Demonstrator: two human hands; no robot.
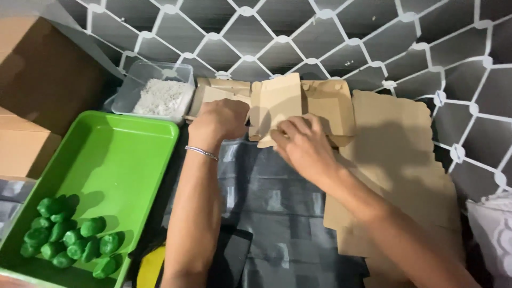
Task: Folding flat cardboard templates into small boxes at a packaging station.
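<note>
Both hands work at upper centre of the frame: our left hand (pixel 220 121) is curled in a fist against one brown cardboard box (pixel 298 106), our right hand (pixel 304 145) presses spread fingers on its folded flap. Right of it lies a stack of flat cardboard blanks (pixel 405 176). At upper left, one clear tub (pixel 154 88) holds white grains. One green tray (pixel 106 165) at lower left holds about fourteen green lumps (pixel 69 234).

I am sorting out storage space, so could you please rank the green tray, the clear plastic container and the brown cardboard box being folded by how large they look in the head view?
1. Green tray, clearly largest, though nearest the camera.
2. Brown cardboard box under both hands.
3. Clear plastic container; close to the box, so their order is unsure.
</note>
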